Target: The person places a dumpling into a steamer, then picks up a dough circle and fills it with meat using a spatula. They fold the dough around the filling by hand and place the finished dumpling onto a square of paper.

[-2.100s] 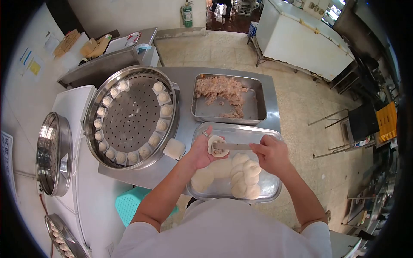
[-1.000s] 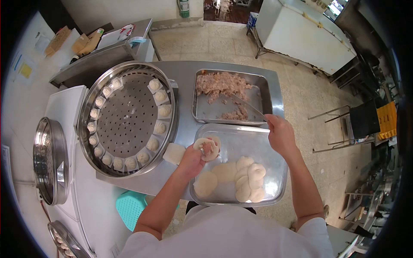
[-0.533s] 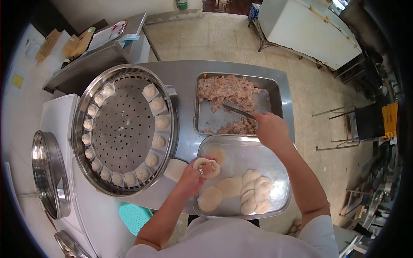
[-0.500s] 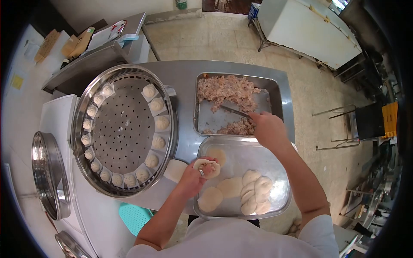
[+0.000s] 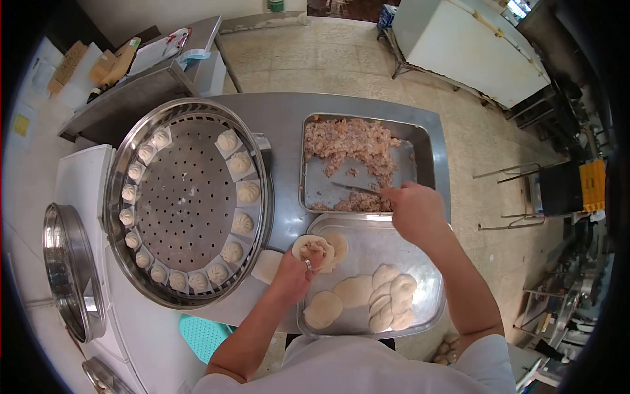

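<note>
Seemingly, filling [image 5: 351,141] is being gathered, with a part-filled wrapper [image 5: 314,250] cradled in the curled left hand [image 5: 292,277] over the dough tray [image 5: 367,244], and beyond it a spatula [image 5: 351,188], apparently gripped closed in the right hand [image 5: 416,213], held low in the pan [image 5: 426,151], where a level lift is called for.

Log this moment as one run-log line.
left hand: holds filled dough round | right hand: holds flat tool in filling pan | steamer: buns along edge | lower tray: dough pieces
</note>
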Demonstrator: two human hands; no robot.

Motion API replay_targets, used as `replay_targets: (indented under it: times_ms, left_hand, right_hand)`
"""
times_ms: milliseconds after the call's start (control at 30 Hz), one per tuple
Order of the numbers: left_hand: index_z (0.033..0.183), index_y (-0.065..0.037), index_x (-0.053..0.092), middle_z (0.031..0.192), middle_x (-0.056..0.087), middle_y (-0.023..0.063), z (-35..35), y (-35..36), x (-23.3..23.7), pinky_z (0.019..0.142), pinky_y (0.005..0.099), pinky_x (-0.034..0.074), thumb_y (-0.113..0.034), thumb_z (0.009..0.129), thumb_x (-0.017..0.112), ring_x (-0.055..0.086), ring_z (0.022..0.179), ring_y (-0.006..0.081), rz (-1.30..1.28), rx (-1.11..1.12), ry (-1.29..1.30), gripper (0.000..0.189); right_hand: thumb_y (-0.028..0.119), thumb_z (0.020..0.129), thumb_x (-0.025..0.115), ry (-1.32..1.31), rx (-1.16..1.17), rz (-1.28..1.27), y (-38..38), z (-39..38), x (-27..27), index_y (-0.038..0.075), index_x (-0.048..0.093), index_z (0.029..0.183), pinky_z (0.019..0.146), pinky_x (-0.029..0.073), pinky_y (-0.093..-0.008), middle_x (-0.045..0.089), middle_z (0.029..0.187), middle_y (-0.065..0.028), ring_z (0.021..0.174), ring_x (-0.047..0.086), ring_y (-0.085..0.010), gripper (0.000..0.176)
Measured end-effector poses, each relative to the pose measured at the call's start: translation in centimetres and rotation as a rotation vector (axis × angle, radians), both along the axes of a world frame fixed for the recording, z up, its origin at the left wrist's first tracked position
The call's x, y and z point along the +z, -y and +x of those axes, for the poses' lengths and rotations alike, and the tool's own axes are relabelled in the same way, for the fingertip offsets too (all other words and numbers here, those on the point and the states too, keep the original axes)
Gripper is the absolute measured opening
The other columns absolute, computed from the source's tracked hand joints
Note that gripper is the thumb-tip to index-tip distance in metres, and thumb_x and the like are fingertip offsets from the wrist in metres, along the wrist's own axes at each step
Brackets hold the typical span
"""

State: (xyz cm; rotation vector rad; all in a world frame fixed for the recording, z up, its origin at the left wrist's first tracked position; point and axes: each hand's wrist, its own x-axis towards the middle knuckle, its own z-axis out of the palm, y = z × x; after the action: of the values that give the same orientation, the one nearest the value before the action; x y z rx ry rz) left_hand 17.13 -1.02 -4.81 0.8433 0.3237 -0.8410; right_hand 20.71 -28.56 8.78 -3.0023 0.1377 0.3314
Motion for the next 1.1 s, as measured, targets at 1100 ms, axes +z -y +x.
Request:
replay_targets:
  times_ms: [1100]
  left_hand:
    - [0.122, 0.000, 0.062, 0.116, 0.068, 0.0092, -6.0, -1.2, 3.0, 0.096, 0.0358, 0.055, -0.010, 0.098, 0.067, 0.066, 0.110, 0.0202, -0.180, 0.013, 0.035, 0.027]
  right_hand:
    - [0.014, 0.102, 0.065, 0.139, -0.677, 1.452, -11.6, -18.9, -5.6, -0.005, 0.071, 0.109, 0.068, 0.057, -0.0297, 0.070, 0.087, -0.0056, 0.076, 0.065, -0.0130, 0.021]
